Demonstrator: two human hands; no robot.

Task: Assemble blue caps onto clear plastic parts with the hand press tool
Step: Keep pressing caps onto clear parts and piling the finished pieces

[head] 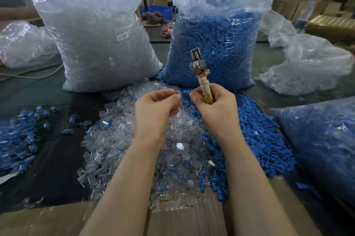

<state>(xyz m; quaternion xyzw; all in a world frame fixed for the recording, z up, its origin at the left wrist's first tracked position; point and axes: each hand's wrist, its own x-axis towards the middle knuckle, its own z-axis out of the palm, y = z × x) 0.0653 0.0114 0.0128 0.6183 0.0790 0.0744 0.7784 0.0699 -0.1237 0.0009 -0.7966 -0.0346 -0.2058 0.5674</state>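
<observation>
Corrugated cardboard sheet [188, 218] is lying nearest; right hand [215, 105] is gripping the tape-wrapped metal hand press tool [201, 76] upright, left hand [157, 107] is pinching a small clear plastic part [177, 92].

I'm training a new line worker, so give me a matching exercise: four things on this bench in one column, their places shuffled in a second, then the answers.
Things
1. hand press tool
2. bag of blue caps
3. bag of clear parts
4. assembled pieces

Places
A. far left of the table
B. gripped upright in the right hand
C. standing behind the left hand, labelled SJ-017
D. standing behind the tool

Pairs: 1-B, 2-D, 3-C, 4-A
</observation>
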